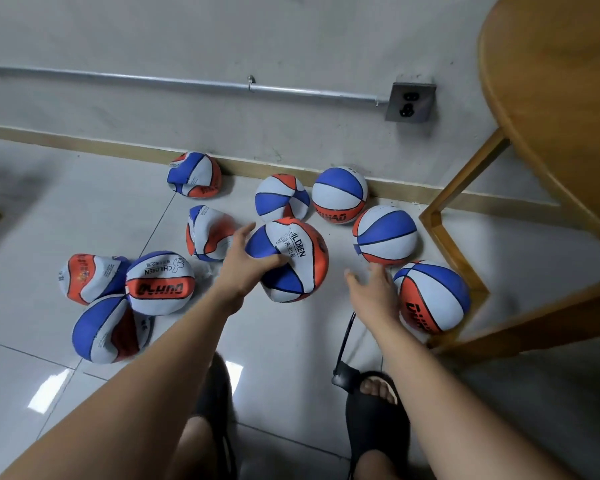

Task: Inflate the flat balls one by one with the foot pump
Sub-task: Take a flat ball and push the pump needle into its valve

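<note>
Several red, white and blue balls lie on the tiled floor by the wall. A partly flat ball (291,261) marked CHILDREN sits in the middle; my left hand (245,268) grips its left side, thumb across the front. My right hand (374,292) hovers open with spread fingers between that ball and a round ball (433,296), holding nothing. The black foot pump (342,375) shows beside my right sandal, its hose (347,332) running up toward my right hand. Crumpled flat balls (160,282) lie to the left.
Round, full balls (385,235) cluster at the right against the skirting board. A wooden table (551,98) with legs (465,188) stands close on the right. A metal socket box (411,102) and a pipe run along the wall. My two feet in black sandals stand below.
</note>
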{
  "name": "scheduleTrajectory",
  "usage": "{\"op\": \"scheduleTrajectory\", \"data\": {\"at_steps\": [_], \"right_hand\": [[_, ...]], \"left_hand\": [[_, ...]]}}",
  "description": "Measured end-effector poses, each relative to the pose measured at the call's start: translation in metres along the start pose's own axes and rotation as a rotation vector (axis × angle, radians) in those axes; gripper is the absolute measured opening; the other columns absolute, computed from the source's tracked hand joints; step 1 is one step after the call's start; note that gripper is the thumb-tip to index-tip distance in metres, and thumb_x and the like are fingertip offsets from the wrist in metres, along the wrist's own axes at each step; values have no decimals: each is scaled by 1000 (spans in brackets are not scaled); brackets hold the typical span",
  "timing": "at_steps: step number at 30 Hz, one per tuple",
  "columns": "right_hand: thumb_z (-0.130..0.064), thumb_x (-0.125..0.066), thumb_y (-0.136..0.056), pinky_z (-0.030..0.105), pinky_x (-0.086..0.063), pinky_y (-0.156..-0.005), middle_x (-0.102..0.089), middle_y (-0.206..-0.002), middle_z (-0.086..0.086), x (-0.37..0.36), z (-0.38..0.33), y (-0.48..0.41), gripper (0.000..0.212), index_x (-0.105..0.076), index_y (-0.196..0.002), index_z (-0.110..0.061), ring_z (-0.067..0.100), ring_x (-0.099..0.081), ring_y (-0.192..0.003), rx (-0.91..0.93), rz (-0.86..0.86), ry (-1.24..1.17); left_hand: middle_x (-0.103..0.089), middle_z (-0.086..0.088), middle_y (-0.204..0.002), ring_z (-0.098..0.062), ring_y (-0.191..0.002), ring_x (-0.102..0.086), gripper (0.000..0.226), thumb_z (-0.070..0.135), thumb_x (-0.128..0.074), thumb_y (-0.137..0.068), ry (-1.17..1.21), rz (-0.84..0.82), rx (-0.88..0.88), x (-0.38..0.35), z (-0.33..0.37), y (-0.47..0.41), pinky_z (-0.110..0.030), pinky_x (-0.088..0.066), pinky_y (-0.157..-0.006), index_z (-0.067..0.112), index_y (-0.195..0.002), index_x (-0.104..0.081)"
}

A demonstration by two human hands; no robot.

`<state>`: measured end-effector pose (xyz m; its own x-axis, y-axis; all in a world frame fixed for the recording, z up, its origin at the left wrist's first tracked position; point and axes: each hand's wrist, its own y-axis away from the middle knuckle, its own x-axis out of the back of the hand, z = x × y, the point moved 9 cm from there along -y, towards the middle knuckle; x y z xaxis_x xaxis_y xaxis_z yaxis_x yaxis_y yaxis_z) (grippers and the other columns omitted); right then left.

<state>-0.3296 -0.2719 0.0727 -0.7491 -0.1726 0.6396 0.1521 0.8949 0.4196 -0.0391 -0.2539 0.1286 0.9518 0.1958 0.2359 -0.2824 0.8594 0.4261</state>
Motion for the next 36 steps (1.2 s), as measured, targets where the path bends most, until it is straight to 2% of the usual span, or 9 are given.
{"op": "scheduleTrajectory", "data": {"at_steps": [2,6,11,18,22,26,31,33,36], "right_hand": [[-56,-56,-103,50,-45,-113,-56,-152,2,22,-39,17,57,-51,-151,-25,30,-53,-137,75,-20,-140],[-72,-55,-98,49,-52,-108,-68,-134,-8,59,-115,75,46,-61,-135,-45,21,-64,-124,38,-326,-685],[-76,-64,-91,49,-58,-101,-72,-133,-4,134,-156,143,57,-59,-141,-50,22,-71,-119,134,-407,-746],[-64,-54,-102,52,-60,-98,-77,-123,6,175,-148,211,50,-74,-133,-31,27,-74,-111,99,-476,-936],[-62,-52,-102,52,-59,-96,-76,-125,5,171,-154,220,54,-71,-139,-26,27,-73,-107,66,-527,-1045],[-60,-56,-101,54,-60,-96,-73,-117,9,165,-153,217,59,-69,-141,-18,32,-71,-107,-6,-586,-1128],[-62,-56,-100,53,-57,-98,-62,-149,19,160,-148,209,64,-67,-144,-17,35,-66,-118,-32,-642,-1149],[-63,-56,-99,52,-58,-96,-62,-150,19,159,-146,207,66,-66,-144,-17,36,-65,-119,-43,-646,-1144],[-63,-56,-97,49,-60,-88,-62,-148,21,157,-138,203,67,-68,-141,-14,35,-65,-113,-92,-637,-1155]], "left_hand": [[-58,19,-131,-9,-117,-66,95,31,-98,-73,27,-1,-51,4,40,23,-35,-62,-94,40,-151,-44],[-70,11,-128,-14,-114,-72,70,50,-94,-73,127,-9,-39,13,107,73,-43,-64,-91,45,-134,-60],[-77,7,-126,-21,-116,-74,57,79,-71,-82,154,-143,7,23,166,152,-46,-60,-97,45,-128,-69],[-72,2,-136,-22,-117,-66,31,44,-59,-106,124,-235,-135,44,199,237,-48,-51,-108,41,-134,-71],[-75,3,-128,-19,-104,-63,28,31,-60,-107,106,-139,-263,58,219,254,-40,-49,-95,36,-132,-73],[-78,9,-119,-11,-104,-69,30,24,-63,-107,-24,-119,-346,68,237,255,-35,-51,-94,37,-132,-73],[-74,7,-113,-8,-92,-66,34,26,-68,-103,-97,-116,-437,69,244,251,-28,-51,-82,39,-135,-71],[-72,4,-123,-10,-100,-67,37,31,-74,-99,-82,-125,-448,67,243,249,-33,-51,-89,37,-136,-70],[-66,7,-144,-14,-134,-62,54,41,-82,-90,-54,-180,-440,63,241,244,-50,-48,-113,38,-141,-65]]}}
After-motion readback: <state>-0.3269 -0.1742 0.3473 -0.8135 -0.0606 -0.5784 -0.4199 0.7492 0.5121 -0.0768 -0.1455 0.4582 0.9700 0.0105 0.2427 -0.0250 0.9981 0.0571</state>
